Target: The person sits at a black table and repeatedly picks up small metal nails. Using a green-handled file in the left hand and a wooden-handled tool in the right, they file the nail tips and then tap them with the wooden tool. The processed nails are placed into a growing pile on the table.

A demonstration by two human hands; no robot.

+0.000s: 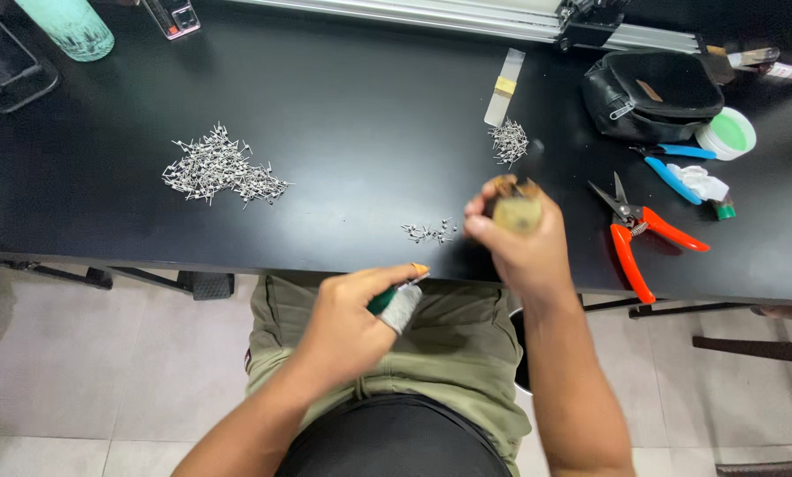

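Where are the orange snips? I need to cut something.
In the head view, the orange snips lie on the black table, to the right of the right hand, just below the blue pliers and the black pouch.

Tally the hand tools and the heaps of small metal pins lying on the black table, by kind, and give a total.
Orange-handled snips: 1
Blue-handled pliers: 1
Pin heaps: 3, large, small, tiny
Total: 5

Black table [352, 97], orange-handled snips [645, 237], olive shorts [449, 344]
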